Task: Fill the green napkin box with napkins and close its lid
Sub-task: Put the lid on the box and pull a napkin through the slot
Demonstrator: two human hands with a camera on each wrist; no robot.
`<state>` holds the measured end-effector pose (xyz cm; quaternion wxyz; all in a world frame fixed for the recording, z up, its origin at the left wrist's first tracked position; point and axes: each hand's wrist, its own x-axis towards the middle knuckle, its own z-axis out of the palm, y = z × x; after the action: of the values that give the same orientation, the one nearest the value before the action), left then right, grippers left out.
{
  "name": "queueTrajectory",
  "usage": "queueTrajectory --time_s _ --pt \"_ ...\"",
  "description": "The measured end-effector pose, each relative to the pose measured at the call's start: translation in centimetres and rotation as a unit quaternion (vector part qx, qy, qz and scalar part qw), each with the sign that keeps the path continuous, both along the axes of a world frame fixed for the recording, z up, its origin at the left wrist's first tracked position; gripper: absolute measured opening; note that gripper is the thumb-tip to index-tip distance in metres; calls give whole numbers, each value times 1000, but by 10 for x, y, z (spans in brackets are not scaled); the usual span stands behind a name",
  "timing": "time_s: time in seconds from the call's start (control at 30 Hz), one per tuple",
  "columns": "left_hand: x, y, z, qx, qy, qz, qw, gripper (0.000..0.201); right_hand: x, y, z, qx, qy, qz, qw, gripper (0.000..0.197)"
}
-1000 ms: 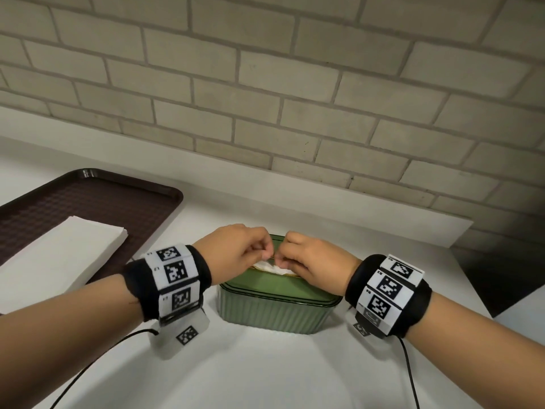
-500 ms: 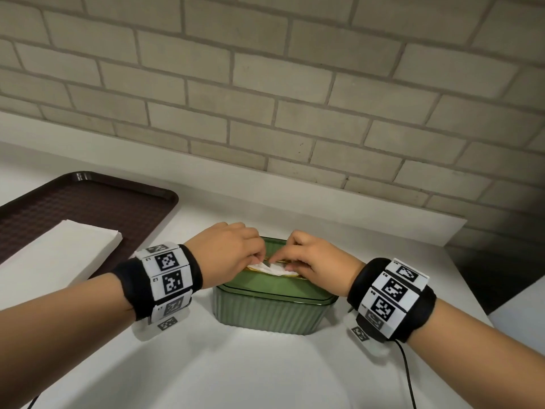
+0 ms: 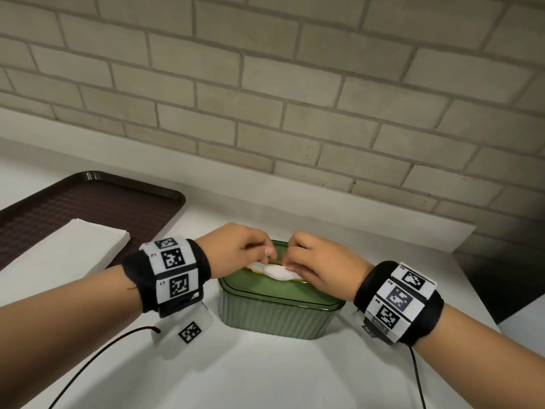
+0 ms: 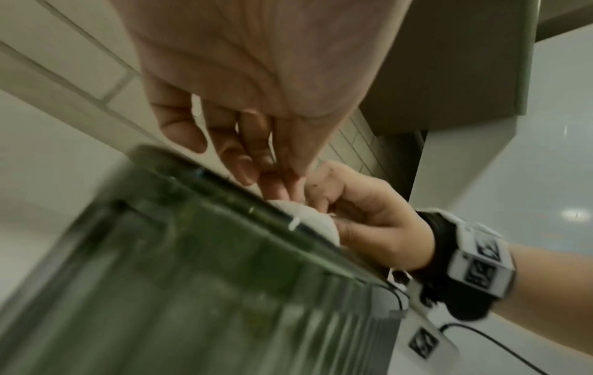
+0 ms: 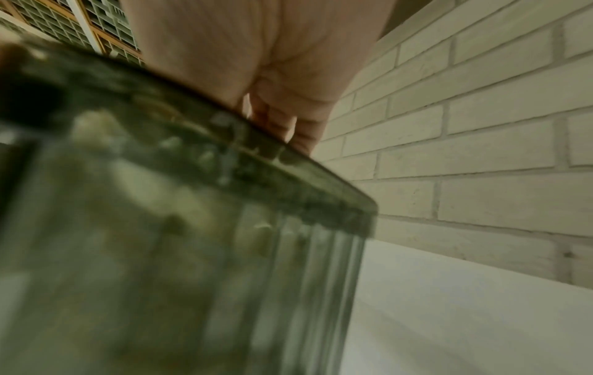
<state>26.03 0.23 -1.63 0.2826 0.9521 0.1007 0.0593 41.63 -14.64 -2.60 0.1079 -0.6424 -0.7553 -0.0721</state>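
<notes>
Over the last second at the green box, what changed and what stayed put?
More of the white napkin now sticks out of the lid slot; both the left hand and the right hand still pinch it. The green napkin box, napkin stack and brown tray did not move.

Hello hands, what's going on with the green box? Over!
Left hand and right hand both pinching napkin at lid slot. Box lid on. Spare stack on tray. Nothing blocking.
</notes>
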Motion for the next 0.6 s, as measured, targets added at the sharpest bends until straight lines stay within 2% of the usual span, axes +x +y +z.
queueTrajectory --time_s 0.13,0.2,0.23,0.33,0.43,0.5,0.6 --pt "14 -1 2 18 90 -3 996 25 -1 -12 -14 87 -4 16 996 28" --pt "18 -3 2 40 120 -29 992 30 2 -13 -20 115 -42 25 992 12" --pt "19 -4 1 56 130 -42 989 31 2 -14 -23 125 -68 33 989 8" --pt "20 -7 1 129 153 -60 978 33 2 -16 -25 159 -122 60 978 13" --pt "20 -6 2 205 147 -69 965 36 1 -18 -26 186 -137 51 972 12" --pt "20 -5 3 220 140 -76 962 37 0 -20 -24 179 -84 0 980 28" --pt "21 -2 -1 195 107 -86 971 30 1 -21 -15 96 105 -89 986 59"
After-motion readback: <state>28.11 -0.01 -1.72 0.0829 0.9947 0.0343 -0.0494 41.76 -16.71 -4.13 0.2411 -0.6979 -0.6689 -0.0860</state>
